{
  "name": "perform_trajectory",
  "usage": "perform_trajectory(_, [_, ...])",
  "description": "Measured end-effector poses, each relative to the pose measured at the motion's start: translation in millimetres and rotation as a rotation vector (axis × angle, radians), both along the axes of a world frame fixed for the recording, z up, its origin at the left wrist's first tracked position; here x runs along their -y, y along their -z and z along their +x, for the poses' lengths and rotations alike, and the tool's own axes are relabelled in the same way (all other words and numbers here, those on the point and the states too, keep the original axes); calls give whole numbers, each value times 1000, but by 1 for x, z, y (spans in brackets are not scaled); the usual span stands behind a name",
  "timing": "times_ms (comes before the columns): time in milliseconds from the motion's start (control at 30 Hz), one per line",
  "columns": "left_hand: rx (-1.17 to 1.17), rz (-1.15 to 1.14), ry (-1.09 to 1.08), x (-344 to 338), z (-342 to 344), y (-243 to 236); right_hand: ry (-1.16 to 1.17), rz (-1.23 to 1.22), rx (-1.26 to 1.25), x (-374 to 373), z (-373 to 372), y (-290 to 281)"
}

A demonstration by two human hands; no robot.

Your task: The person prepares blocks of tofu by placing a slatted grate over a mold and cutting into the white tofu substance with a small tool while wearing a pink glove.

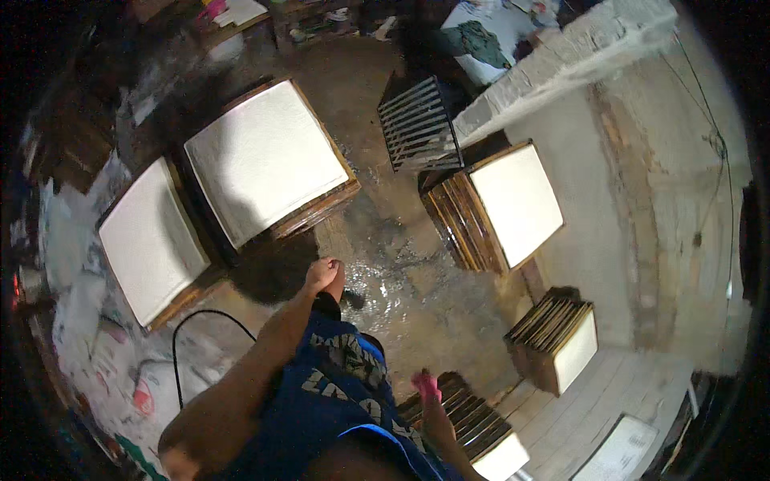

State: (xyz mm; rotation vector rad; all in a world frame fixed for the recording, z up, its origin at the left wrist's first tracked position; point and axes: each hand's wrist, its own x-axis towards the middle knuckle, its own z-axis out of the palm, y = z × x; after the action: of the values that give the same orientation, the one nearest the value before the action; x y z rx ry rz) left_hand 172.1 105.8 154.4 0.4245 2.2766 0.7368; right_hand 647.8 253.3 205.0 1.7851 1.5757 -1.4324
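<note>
R hand (427, 386) is right by the near stack (465, 421), lower edge of the view, over or against its dark-edged layers; can't tell if it's touching. Fingers blur pink, so can't say if the grip's spread or pinching sth. L hand (323, 275) looks curled in; can't tell if the fingers press together or hide anything.

Progress, afaict: near stack has its white face on, no sheet lifted off it, so I'd judge any handling there is barely begun. Others show white faces too: small stack (553, 333) by the wall, tall stack (461, 220) beyond, plus big L block (265, 160) & outer L block (152, 240). No bare top visible on those two. What's left on each, can't say.

Pose: L arm slants up & inward, elbow out, wrist bent, hand over the lap w/ wet floor (393, 280) past it. R arm is low, hand just off the body's R side, forearm nearly upright in view. Body leans fwd.

Farther out: black slatted rack (421, 124) near tall stack, black cable (176, 353) looping on the L.
</note>
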Motion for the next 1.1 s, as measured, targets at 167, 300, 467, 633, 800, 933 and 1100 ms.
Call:
perform_trajectory(167, [-78, 235, 74, -33, -22, 60, 155, 78, -549, -197, -148, 31])
perform_trajectory(300, [34, 188, -93, -95, -39, 56, -280, 289, -320, -332, -285, -4])
perform_trajectory(467, [67, 204, -276, -149, -62, 24, -650, 147, -504, -465, -351, 22])
perform_trajectory(633, [71, 214, -475, -174, -75, -16, -539, 21, -405, -545, -419, 54])
perform_trajectory(800, [198, -76, -1010, -153, -14, -7, -697, 29, -147, -594, -484, 101])
perform_trajectory(933, [123, -226, -1297, -162, -19, 11, -1479, 427, -466, -713, -553, 200])
perform_trajectory(1100, [282, -228, -1279, -192, 103, -21, -782, -298, -388, -651, -544, 221])
